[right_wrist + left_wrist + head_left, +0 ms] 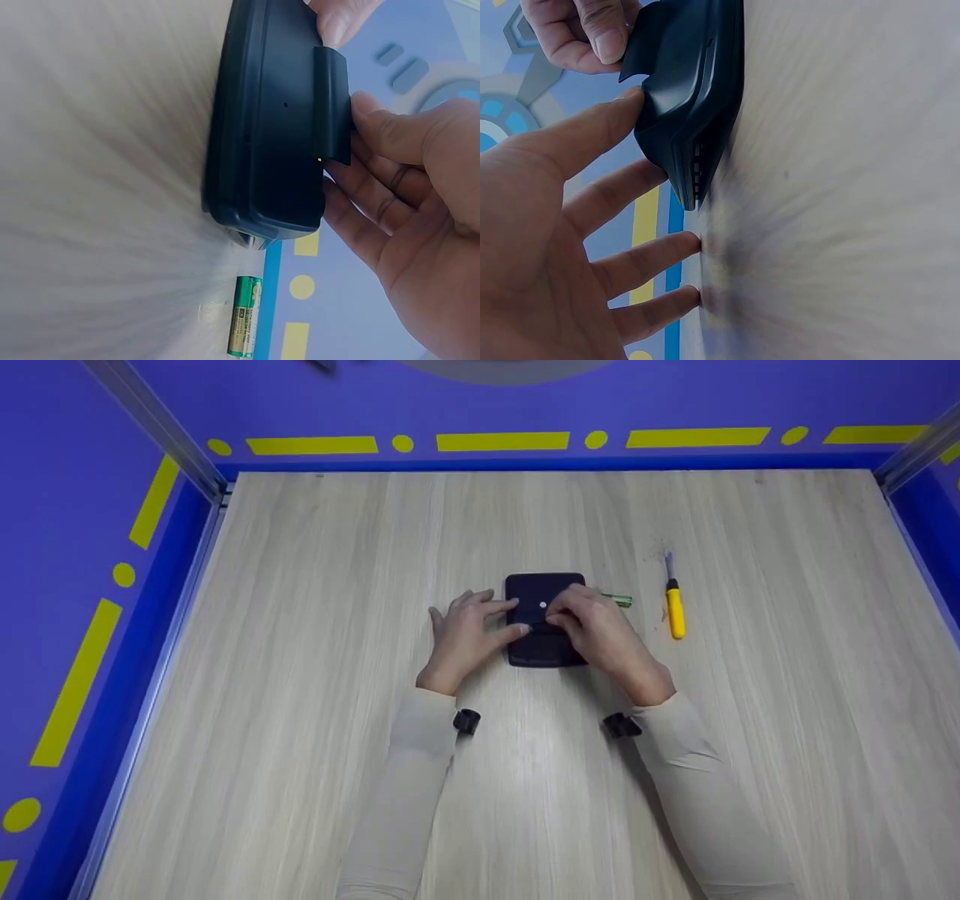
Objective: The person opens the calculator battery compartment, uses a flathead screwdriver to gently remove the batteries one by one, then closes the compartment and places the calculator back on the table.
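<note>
A black device with a rounded body and a small white dot lies on the table. My left hand steadies its left side with thumb and index finger, the other fingers spread out straight. From the right, my right hand pinches a thin black cover on the device between thumb and fingers. In both wrist views this cover stands tilted up from the body. What lies beneath it is hidden. Just right of the device is a green battery, partly behind my right hand in the head view.
A screwdriver with a yellow handle lies to the right, its shaft pointing away from me. The wooden table ends at blue walls with yellow markings at the back and sides.
</note>
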Demonstrator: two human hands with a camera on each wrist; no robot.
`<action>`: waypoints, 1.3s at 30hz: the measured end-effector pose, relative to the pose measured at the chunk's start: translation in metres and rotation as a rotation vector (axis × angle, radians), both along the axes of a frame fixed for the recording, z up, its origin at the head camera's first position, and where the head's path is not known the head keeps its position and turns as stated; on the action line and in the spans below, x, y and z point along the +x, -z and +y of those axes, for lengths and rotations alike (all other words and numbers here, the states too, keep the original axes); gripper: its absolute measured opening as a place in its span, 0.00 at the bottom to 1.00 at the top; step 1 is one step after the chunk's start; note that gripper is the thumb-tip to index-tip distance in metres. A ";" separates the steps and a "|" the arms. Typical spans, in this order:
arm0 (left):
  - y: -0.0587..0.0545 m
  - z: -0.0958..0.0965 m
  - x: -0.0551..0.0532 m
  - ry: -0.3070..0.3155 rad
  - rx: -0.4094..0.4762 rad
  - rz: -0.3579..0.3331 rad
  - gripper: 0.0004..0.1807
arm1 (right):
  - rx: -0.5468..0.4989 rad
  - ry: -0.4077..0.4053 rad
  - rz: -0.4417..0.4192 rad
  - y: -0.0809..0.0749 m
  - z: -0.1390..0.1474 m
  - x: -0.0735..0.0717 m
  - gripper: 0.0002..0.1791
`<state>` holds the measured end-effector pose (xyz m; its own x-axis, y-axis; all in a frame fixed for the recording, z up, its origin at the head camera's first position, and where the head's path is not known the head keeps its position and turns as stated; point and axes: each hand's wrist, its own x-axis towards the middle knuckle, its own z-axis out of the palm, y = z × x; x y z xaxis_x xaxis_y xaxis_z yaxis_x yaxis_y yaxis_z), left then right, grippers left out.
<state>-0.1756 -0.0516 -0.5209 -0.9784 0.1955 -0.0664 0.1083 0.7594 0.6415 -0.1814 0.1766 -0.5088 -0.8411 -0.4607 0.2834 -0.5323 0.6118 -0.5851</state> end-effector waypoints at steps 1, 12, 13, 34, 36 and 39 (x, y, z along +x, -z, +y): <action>0.000 0.000 0.000 0.000 0.002 -0.001 0.31 | 0.001 0.002 0.003 0.000 0.000 0.000 0.03; 0.000 0.000 -0.001 0.002 0.013 -0.005 0.31 | 0.026 0.047 0.015 0.004 -0.002 0.000 0.01; 0.000 0.000 -0.001 0.002 0.010 -0.005 0.31 | 0.026 0.051 0.011 0.004 -0.003 0.000 0.02; 0.001 0.000 0.000 0.004 0.014 0.001 0.31 | 0.012 0.081 0.046 0.008 -0.006 0.000 0.02; 0.001 0.000 0.000 0.006 0.017 0.008 0.31 | 0.023 0.089 0.055 0.009 -0.006 0.000 0.03; 0.001 0.000 0.000 0.010 0.021 0.017 0.31 | 0.038 0.100 0.056 0.010 -0.007 0.000 0.03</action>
<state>-0.1761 -0.0521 -0.5220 -0.9774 0.2062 -0.0458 0.1264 0.7448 0.6552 -0.1815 0.1700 -0.5183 -0.8666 -0.3865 0.3155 -0.4988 0.6847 -0.5314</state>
